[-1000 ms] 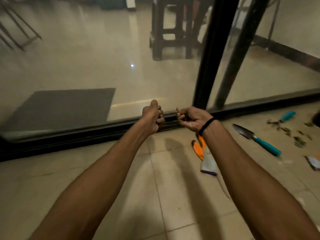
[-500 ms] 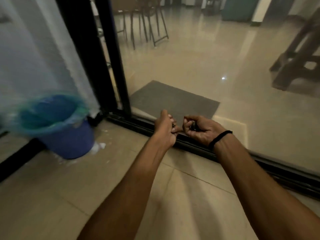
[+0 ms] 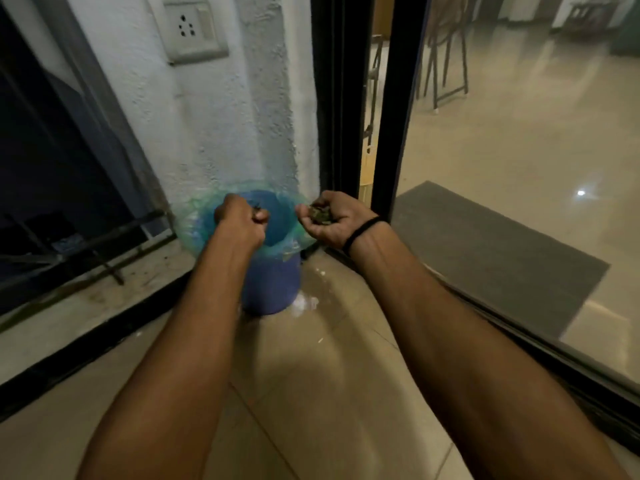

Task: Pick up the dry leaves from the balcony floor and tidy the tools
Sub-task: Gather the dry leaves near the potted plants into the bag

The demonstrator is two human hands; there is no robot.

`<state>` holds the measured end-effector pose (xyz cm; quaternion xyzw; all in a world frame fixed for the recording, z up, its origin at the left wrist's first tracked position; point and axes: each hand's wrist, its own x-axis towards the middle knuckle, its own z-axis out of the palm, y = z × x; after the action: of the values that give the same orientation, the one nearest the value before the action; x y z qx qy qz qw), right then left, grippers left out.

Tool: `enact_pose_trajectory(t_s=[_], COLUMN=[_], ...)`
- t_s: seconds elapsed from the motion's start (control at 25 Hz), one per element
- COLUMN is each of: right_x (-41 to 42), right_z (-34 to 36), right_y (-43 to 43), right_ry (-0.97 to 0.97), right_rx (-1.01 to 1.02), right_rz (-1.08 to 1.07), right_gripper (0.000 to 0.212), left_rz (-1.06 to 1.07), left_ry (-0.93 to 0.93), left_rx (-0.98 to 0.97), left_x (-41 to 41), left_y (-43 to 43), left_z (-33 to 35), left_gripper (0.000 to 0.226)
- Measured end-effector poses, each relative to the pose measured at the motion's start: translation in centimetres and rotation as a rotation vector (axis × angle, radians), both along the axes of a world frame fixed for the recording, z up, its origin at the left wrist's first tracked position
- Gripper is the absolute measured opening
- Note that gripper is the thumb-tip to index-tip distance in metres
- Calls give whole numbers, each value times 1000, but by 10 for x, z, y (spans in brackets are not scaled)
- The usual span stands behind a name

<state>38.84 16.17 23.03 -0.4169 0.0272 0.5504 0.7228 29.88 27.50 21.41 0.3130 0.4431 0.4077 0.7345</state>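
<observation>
Head view: dry green-brown leaves (image 3: 319, 213) are cupped in the right hand (image 3: 329, 218), beside a round blue plastic bin (image 3: 273, 285). A small dark scrap (image 3: 258, 210) is pinched by the left hand (image 3: 240, 218) above it.

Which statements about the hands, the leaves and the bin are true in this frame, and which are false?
1. The right hand cups dry leaves. True.
2. The left hand lies flat on the floor. False: it is curled round a leaf scrap above the blue bin.
3. The blue bin has a greenish liner. True.
4. A black band circles the left wrist. False: it is on the right wrist.
5. The blue bin stands on the grey mat. False: the grey mat lies behind the glass; the blue bin stands by the white wall.
</observation>
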Motion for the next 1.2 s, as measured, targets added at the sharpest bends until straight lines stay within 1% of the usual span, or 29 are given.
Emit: enact_pose_trajectory(t_s=[0.08,0.12,0.2,0.24,0.28,0.32,0.36,0.4,0.44,0.48,0.56,0.6,0.64,0.76,0.84,0.88,0.96,1.08,1.2], right_x=[-10,-14,-26,-31,-31,-29,-21,-17,-21,-26,-28,-24,-20,-16,-6,-2,5,19,42], right_z=[-1,-1,2,2,-3,-10,-26,-37,-32,-25,-18,-20,-21,-15,-15,-13,-8,2,12], right_y=[44,62,86,95,107,116,130,135,124,111,92,88,86,73,62,53,31,-17,-90], right_ry=[-51,-51,-71,-121,-172,-196,-203,-177,-120,-106,-77,-93,-118,-141,-129,-82,-41,-84,-157], right_rx=[-46,-35,-42,-89,-137,-161,-177,-197,-185,-154,-39,-47,-52,6,33,84,113,51,21], right_rz=[30,55,149,191,234,281,332,346,354,309,189,145,97,12,-67,-84,-128,-229,-324], right_gripper=[19,20,32,42,59,84,115,137,139,121,65,40,23,17,25,27,26,24,21], left_rz=[3,-36,-149,-193,-228,-240,-234,-229,-234,-235,-211,-190,-157,39,148,152,123,61,-38], left_ry=[97,130,187,208,233,231,225,231,255,270,288,299,291,273,236,188,96,20,-26], left_rx=[-42,-75,-91,-73,-47,-41,-53,-71,-96,-105,-70,-48,-23,58,102,115,118,112,105], left_x=[-14,-19,-26,-28,-31,-32,-33,-34,-35,-35,-33,-32,-30,-18,-11,-5,13,45,87], left_y=[23,27,25,23,21,19,18,20,22,27,36,37,37,41,27,16,-7,-54,-113], left_z=[-5,-5,3,8,13,18,22,21,22,20,14,14,13,1,5,8,14,18,19], left_gripper=[36,36,31,29,36,46,52,59,64,68,70,67,61,42,27,21,20,24,29])
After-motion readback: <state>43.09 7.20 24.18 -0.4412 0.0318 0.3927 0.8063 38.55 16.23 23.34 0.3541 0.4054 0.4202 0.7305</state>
